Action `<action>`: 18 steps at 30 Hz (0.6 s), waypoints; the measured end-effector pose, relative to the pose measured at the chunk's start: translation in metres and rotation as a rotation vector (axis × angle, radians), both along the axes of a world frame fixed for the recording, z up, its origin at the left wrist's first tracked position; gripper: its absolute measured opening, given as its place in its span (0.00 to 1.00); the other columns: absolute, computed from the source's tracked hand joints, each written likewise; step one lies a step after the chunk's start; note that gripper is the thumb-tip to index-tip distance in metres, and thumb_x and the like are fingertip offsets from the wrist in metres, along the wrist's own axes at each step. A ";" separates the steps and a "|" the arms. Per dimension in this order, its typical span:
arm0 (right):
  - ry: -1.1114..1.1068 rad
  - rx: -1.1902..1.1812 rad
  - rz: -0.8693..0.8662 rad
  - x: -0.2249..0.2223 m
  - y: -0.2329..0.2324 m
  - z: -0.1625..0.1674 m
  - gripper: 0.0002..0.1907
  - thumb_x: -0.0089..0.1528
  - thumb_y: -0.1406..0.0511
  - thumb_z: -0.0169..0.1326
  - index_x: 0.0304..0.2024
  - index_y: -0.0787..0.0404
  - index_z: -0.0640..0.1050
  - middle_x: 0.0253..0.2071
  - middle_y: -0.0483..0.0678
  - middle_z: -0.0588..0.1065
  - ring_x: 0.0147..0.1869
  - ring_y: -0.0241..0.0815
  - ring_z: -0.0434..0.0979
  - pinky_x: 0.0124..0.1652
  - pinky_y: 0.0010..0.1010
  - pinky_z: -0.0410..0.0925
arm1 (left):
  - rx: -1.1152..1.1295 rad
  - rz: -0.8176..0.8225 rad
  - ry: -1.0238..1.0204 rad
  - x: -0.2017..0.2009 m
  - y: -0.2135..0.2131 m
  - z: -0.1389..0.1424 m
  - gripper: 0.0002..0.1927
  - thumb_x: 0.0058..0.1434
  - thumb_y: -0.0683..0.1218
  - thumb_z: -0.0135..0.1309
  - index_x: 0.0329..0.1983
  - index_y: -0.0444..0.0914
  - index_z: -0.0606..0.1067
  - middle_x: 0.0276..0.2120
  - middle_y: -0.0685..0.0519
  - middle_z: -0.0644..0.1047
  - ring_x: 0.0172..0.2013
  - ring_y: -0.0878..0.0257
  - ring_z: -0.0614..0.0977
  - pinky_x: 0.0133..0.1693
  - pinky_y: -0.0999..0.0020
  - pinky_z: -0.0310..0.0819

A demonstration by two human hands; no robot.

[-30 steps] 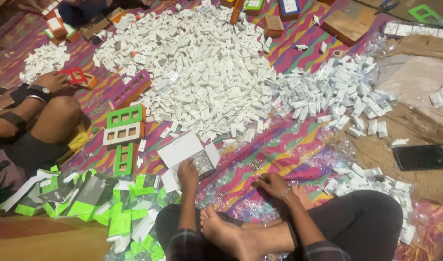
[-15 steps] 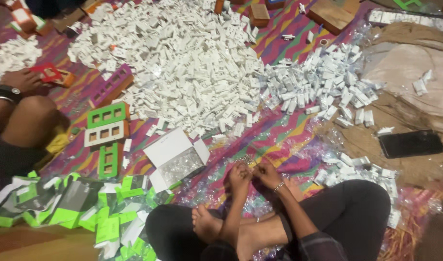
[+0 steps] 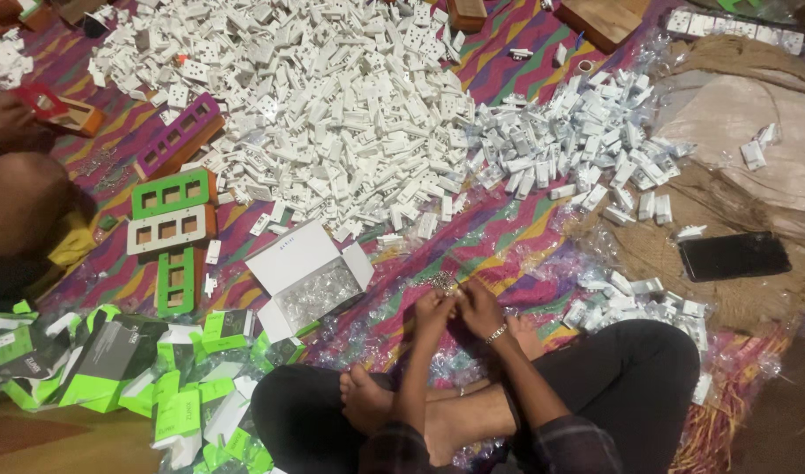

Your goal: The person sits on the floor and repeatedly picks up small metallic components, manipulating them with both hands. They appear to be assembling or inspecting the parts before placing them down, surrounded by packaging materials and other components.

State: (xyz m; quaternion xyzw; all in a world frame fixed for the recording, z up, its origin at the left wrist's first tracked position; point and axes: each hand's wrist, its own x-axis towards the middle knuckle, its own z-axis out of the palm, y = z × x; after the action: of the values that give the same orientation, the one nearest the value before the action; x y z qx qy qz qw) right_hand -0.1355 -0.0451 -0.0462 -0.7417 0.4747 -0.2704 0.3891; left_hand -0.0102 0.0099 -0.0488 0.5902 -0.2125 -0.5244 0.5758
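Observation:
I sit cross-legged on a striped mat. My left hand (image 3: pixel 433 313) and my right hand (image 3: pixel 478 306) meet just beyond my feet, fingertips together on a small cluster of tiny metal parts (image 3: pixel 443 283) lying on the mat. Which hand actually pinches the parts is too small to tell. A bracelet sits on my right wrist. Just left of my hands an open white box (image 3: pixel 310 279) holds small shiny pieces in clear wrap. A large heap of white plastic parts (image 3: pixel 315 105) spreads across the mat in front of me.
A second pile of white parts (image 3: pixel 578 149) lies to the right, a black phone (image 3: pixel 734 255) on burlap beyond it. Green, white and purple frames (image 3: pixel 172 219) lie left; green-and-white flat cartons (image 3: pixel 139 369) at lower left. Another person's knee and hand (image 3: pixel 16 167) are at far left.
My left hand left the white box and moved right to join my right hand; both now work together at the small metal parts. The view shifted slightly.

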 end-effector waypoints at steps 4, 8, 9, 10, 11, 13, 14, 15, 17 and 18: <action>-0.213 0.160 0.016 -0.005 -0.004 0.005 0.12 0.66 0.63 0.53 0.49 0.63 0.77 0.41 0.56 0.79 0.43 0.51 0.81 0.43 0.37 0.71 | -0.063 0.135 0.169 0.009 0.001 0.010 0.03 0.61 0.38 0.58 0.36 0.34 0.76 0.27 0.52 0.79 0.26 0.68 0.79 0.29 0.75 0.72; -0.078 0.152 0.151 -0.010 -0.004 0.007 0.12 0.65 0.62 0.53 0.47 0.61 0.81 0.37 0.56 0.81 0.40 0.51 0.84 0.42 0.37 0.72 | -0.054 0.137 0.077 0.011 -0.002 0.015 0.04 0.63 0.40 0.56 0.39 0.34 0.77 0.29 0.53 0.80 0.27 0.69 0.79 0.30 0.77 0.72; 0.000 0.178 0.162 -0.011 -0.004 0.007 0.12 0.65 0.62 0.53 0.46 0.61 0.81 0.36 0.57 0.82 0.39 0.51 0.84 0.41 0.38 0.72 | -0.032 0.136 0.121 0.011 -0.003 0.016 0.04 0.64 0.41 0.55 0.39 0.34 0.76 0.29 0.54 0.80 0.27 0.69 0.79 0.30 0.76 0.73; 0.080 0.204 0.173 -0.012 -0.004 0.006 0.12 0.65 0.61 0.53 0.45 0.60 0.82 0.35 0.57 0.82 0.38 0.51 0.84 0.41 0.38 0.72 | -0.010 0.137 0.165 0.009 -0.004 0.016 0.04 0.64 0.41 0.54 0.39 0.35 0.75 0.28 0.54 0.79 0.27 0.70 0.78 0.30 0.76 0.74; 0.064 0.171 0.205 -0.013 -0.004 0.005 0.12 0.64 0.62 0.53 0.44 0.60 0.82 0.35 0.56 0.82 0.38 0.51 0.84 0.41 0.38 0.73 | 0.017 0.138 0.208 0.009 -0.004 0.016 0.04 0.64 0.41 0.53 0.39 0.35 0.75 0.28 0.55 0.78 0.27 0.70 0.78 0.30 0.75 0.75; 0.041 0.111 0.263 -0.015 -0.005 0.003 0.11 0.64 0.63 0.52 0.43 0.60 0.83 0.36 0.55 0.82 0.38 0.51 0.84 0.40 0.38 0.73 | -0.050 0.133 0.120 0.007 -0.003 0.016 0.05 0.67 0.42 0.54 0.39 0.33 0.75 0.28 0.52 0.79 0.27 0.68 0.78 0.30 0.75 0.72; 0.066 0.133 0.269 -0.015 -0.006 0.002 0.11 0.64 0.63 0.52 0.43 0.60 0.83 0.36 0.56 0.82 0.38 0.52 0.84 0.41 0.39 0.73 | -0.088 0.127 0.075 0.006 -0.003 0.016 0.06 0.69 0.42 0.55 0.39 0.32 0.75 0.28 0.51 0.79 0.27 0.67 0.78 0.30 0.76 0.71; 0.091 0.153 0.272 -0.017 -0.007 0.001 0.11 0.64 0.63 0.52 0.42 0.60 0.83 0.35 0.57 0.82 0.38 0.53 0.84 0.41 0.40 0.72 | -0.110 0.120 0.077 0.005 -0.002 0.016 0.06 0.69 0.42 0.54 0.40 0.32 0.74 0.29 0.51 0.79 0.28 0.67 0.78 0.31 0.75 0.72; 0.116 0.154 0.294 -0.018 -0.007 0.000 0.12 0.63 0.64 0.52 0.42 0.61 0.83 0.35 0.58 0.81 0.38 0.55 0.83 0.41 0.42 0.72 | -0.154 0.105 0.081 0.002 -0.001 0.016 0.06 0.69 0.42 0.53 0.41 0.33 0.74 0.29 0.51 0.79 0.28 0.68 0.79 0.32 0.74 0.74; 0.116 0.137 0.312 -0.017 -0.006 0.000 0.12 0.63 0.64 0.52 0.43 0.61 0.83 0.35 0.58 0.81 0.39 0.55 0.83 0.41 0.42 0.72 | -0.144 0.110 -0.044 0.001 0.001 0.017 0.06 0.69 0.42 0.53 0.42 0.32 0.74 0.29 0.51 0.79 0.29 0.67 0.79 0.32 0.73 0.74</action>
State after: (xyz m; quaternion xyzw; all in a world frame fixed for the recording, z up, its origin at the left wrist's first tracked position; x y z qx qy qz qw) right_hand -0.1529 -0.0515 -0.0462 -0.7925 0.3927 -0.1309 0.4478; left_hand -0.0096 0.0109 -0.0319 0.5694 -0.2293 -0.4623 0.6399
